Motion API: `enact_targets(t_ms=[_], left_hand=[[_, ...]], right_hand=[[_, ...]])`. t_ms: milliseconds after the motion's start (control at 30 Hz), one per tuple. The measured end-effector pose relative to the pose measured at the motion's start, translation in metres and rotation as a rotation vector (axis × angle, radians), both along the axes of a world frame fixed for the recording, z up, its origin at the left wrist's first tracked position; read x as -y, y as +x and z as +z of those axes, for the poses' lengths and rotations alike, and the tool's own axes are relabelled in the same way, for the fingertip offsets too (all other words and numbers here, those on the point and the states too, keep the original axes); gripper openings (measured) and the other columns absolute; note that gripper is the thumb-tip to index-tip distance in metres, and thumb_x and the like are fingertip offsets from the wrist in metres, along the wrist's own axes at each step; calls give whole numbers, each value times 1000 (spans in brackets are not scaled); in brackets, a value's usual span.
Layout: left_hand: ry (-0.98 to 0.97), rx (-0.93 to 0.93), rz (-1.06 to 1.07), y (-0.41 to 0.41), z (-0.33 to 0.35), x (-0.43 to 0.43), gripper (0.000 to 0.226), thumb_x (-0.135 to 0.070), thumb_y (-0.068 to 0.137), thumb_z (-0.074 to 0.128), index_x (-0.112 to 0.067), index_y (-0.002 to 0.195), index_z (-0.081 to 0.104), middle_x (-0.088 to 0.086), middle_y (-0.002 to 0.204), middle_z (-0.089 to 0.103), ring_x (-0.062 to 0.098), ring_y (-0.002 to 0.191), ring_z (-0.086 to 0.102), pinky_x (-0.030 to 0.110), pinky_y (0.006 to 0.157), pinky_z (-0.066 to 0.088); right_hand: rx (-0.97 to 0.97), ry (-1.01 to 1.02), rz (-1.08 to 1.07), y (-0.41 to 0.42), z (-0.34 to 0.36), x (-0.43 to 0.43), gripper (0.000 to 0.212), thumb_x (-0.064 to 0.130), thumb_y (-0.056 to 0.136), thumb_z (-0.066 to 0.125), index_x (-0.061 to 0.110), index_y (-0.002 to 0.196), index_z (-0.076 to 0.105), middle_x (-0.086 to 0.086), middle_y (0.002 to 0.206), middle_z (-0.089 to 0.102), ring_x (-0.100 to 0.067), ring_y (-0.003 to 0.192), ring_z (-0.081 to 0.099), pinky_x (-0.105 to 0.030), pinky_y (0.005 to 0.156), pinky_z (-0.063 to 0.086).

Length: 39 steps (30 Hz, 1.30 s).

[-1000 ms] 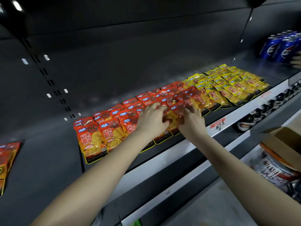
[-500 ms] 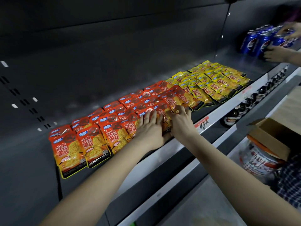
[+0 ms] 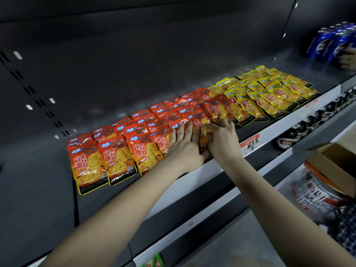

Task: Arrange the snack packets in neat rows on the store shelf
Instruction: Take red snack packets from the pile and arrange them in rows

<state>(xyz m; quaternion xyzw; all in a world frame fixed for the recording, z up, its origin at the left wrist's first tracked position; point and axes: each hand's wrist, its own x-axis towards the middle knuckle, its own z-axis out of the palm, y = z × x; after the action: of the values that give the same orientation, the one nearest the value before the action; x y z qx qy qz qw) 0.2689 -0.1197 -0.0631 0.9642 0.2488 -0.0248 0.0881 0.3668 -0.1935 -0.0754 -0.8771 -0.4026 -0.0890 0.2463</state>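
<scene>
Because the packets overlap like shingles, each row needs its front edge held down while the next one is squared. That seems to be why both hands work close together at the front edge of the dark grey metal store shelf (image 3: 48, 180).

The left hand (image 3: 185, 145) lies flat with its fingers straight and slightly spread, pressing on the red-orange foil snack packets (image 3: 115, 151), probably so the stack cannot slide while its neighbour is shifted. Just beside it, the right hand (image 3: 221, 137) bends its fingers over the front packet (image 3: 200, 130), thumb hooked against the near edge. This looks like a pinch meant to tug that packet into line, though the exact grip is partly hidden.

The red-orange packets fill the shelf's middle in several overlapping columns that run from the front edge toward the back. The 2 leftmost front packets hang a little over the white price rail (image 3: 212, 170). Toward the right end, the yellow foil snack packets (image 3: 269, 93) lie in the same shingled pattern and touch the red group. Where the 2 colours meet, a few red packets sit askew, so the job looks mostly done, with straightening left.

Blue cola cans (image 3: 327, 45) stand at the far right back corner. An open brown cardboard box (image 3: 333, 160) sits below to the right, likely the supply.
</scene>
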Motion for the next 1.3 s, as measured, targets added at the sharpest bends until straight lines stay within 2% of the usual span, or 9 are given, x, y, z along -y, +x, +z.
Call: enact_targets(t_ms=[100, 300, 433, 600, 867, 1033, 1100, 1200, 1300], left_hand=[[-29, 26, -5, -6, 6, 1, 73, -46, 97, 30, -17, 150, -9, 9, 156, -20, 27, 143, -22, 46, 115, -13], [-46, 106, 119, -56, 26, -17, 65, -26, 97, 33, -15, 150, -2, 9, 158, -14, 28, 145, -15, 45, 117, -8], [-35, 168, 374, -124, 39, -43, 62, -18, 96, 32, -14, 150, 4, 8, 159, -9, 27, 146, -11, 44, 117, -6], [17, 201, 740, -232, 43, -59, 61, -16, 96, 31, -8, 150, 5, 10, 159, -4, 27, 146, -8, 43, 117, -3], [111, 225, 1172, -390, 39, -40, 61, -10, 94, 38, -12, 150, 11, 12, 158, 0, 32, 146, -3, 48, 117, 2], [67, 238, 1252, -468, 28, -37, 55, -11, 91, 45, -20, 144, 33, 11, 156, 18, 32, 144, 15, 50, 114, 21], [1, 254, 1248, -490, 22, -39, 52, -5, 91, 42, -18, 141, 40, 11, 152, 28, 27, 140, 27, 41, 110, 29], [-44, 173, 1213, -509, 15, -46, 46, -15, 98, 40, -13, 144, 34, 6, 154, 26, 24, 140, 27, 29, 107, 21], [-67, 28, 1191, -524, 11, -58, 54, -34, 98, 42, -26, 148, 23, -5, 158, 15, 28, 140, 26, 37, 111, 16]], right_hand=[[13, 88, 4, -3, 1, 2, 31, 9, 91, 46, 13, 115, 66, -16, 113, 60, -38, 104, 48, -42, 89, 38], [-42, 202, 188, -60, 22, -32, 34, 12, 88, 46, 21, 115, 63, -6, 119, 60, -33, 110, 48, -44, 90, 38], [-105, 200, 484, -124, 38, -76, 42, 18, 79, 36, 18, 109, 65, -9, 110, 63, -34, 102, 56, -44, 89, 45], [-214, 160, 840, -220, 39, -109, 42, 1, 81, 51, 10, 121, 60, -12, 120, 60, -29, 111, 57, -31, 100, 39], [-254, -62, 1170, -346, 36, -139, 42, 17, 87, 58, 14, 128, 54, -11, 122, 56, -30, 103, 61, -36, 96, 45], [-320, -231, 1272, -402, 36, -150, 42, 24, 88, 59, 14, 128, 54, -12, 122, 61, -26, 112, 57, -30, 94, 43], [-358, -241, 1264, -418, 34, -155, 42, 26, 87, 61, 15, 127, 56, -11, 119, 63, -26, 109, 58, -30, 92, 43], [-427, -213, 1229, -433, 29, -163, 42, 22, 83, 65, 18, 125, 57, -11, 113, 66, -26, 103, 61, -32, 90, 46], [-481, -213, 1215, -443, 23, -170, 44, 15, 81, 68, 20, 124, 56, -8, 120, 61, -24, 108, 58, -38, 92, 48]])
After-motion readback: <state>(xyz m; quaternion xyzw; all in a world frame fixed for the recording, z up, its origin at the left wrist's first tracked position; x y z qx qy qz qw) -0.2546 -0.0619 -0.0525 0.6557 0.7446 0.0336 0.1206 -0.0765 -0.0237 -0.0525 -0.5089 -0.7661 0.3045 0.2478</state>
